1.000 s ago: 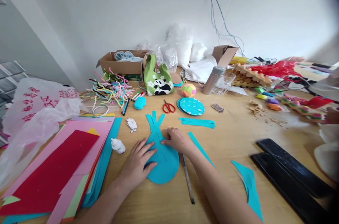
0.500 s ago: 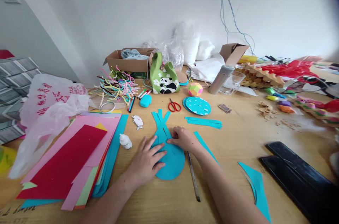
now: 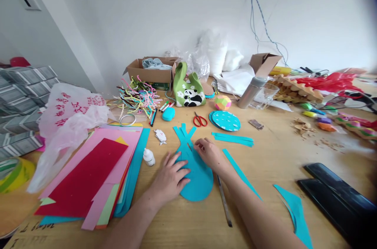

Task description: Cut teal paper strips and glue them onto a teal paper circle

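A blue paper circle (image 3: 198, 186) with slits lies flat on the table, and several blue paper strips (image 3: 185, 136) cross at its top end. My left hand (image 3: 171, 174) rests on the circle's left side with fingers spread, pressing it down. At the upper right edge of the circle, my right hand (image 3: 208, 154) has its fingers curled together close to the crossed strips; what is between the fingertips is hidden. A craft knife (image 3: 225, 204) lies under and beside my right wrist. The white glue bottle (image 3: 149, 157) stands left of the circle.
Red-handled scissors (image 3: 200, 119), patterned blue discs (image 3: 226, 121) and cut strips (image 3: 233, 139) lie beyond my hands. Stacked coloured paper (image 3: 88, 174) covers the left. Blue offcuts (image 3: 294, 209) and a black phone-like slab (image 3: 338, 186) lie right. A steel flask (image 3: 252, 92) stands behind.
My right hand has moved up along the circle's right edge, away from the slit toward the crossed strips. My left hand stays on the paper. The camera view has turned slightly left.
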`<state>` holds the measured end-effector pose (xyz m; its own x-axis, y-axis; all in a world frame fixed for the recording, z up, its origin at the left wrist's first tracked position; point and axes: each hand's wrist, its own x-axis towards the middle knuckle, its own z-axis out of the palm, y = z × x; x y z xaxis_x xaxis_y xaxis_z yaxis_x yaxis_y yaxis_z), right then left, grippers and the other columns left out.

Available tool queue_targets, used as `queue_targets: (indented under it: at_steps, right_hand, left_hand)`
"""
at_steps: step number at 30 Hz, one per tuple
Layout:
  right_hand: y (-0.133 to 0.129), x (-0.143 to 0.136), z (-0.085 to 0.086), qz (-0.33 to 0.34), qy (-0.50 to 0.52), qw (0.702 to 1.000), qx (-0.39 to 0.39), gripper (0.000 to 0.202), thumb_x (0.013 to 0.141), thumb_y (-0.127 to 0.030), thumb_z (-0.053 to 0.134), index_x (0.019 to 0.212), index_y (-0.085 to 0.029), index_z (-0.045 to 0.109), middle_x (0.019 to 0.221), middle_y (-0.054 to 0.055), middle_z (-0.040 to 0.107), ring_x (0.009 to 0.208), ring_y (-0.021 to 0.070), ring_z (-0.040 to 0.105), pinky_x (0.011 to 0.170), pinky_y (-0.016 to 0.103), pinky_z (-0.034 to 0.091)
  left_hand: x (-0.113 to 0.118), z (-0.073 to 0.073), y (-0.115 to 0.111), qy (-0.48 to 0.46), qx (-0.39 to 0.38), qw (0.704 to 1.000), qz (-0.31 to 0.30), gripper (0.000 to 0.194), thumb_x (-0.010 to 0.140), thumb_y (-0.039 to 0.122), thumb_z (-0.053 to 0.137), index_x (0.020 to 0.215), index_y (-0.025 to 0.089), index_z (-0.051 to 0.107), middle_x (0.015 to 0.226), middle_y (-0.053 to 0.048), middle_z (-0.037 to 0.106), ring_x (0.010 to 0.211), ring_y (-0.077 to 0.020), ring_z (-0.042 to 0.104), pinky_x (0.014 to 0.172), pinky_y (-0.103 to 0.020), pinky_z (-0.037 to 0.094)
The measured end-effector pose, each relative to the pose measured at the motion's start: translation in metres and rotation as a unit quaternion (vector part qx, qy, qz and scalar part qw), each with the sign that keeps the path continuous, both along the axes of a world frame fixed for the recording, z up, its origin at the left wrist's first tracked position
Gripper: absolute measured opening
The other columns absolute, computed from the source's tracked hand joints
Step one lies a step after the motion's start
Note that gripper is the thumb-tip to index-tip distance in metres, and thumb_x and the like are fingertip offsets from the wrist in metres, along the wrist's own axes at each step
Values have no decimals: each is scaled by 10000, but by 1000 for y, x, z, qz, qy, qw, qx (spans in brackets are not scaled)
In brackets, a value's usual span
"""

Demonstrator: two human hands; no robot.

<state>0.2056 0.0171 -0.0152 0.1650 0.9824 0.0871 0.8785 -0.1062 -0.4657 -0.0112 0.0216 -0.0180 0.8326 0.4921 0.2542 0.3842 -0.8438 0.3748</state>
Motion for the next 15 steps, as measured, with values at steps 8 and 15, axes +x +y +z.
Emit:
queue_targets:
  at_steps: [8,15]
  right_hand:
    - [39,-31,38,274,-313,909,-32,269,923,-128,421,1057,-131,654,1037,157,589,991,256,546,816,341,434]
    - [58,-35,31,306,-320,896,-39,270,934,-133,391,1066,-106,624,1070,163,596,1020,261,533,855,355,439]
  left_hand:
    - [2,-9,-1,-32,12,999,8,253,880,309,580,1097,228,683,1232,-56,647,1295,-301,416,1015,-522,414]
    - [2,-8,0,-19,12,1000,21,259,865,293,604,1103,224,679,1245,-51,643,1227,-290,466,970,-503,439]
